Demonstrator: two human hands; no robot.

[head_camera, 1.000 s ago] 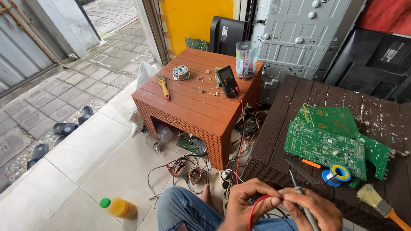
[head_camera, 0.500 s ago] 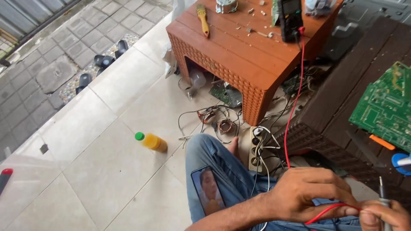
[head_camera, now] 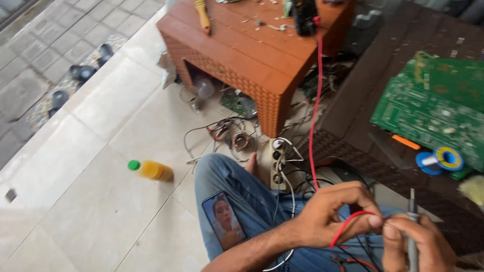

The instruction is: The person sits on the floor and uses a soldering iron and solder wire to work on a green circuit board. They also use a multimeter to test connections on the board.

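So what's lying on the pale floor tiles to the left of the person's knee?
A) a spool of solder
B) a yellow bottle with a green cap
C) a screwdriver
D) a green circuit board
B: a yellow bottle with a green cap lies on its side on the floor tiles, left of the knee.

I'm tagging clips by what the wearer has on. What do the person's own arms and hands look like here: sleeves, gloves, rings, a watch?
Both hands are bare: no gloves on the left hand or the right hand. No ring shows on the visible fingers. The left forearm is uncovered to the frame edge, with no sleeve, watch or band. The right wrist is out of view, so nothing can be said of it. Blue jeans cover the legs.
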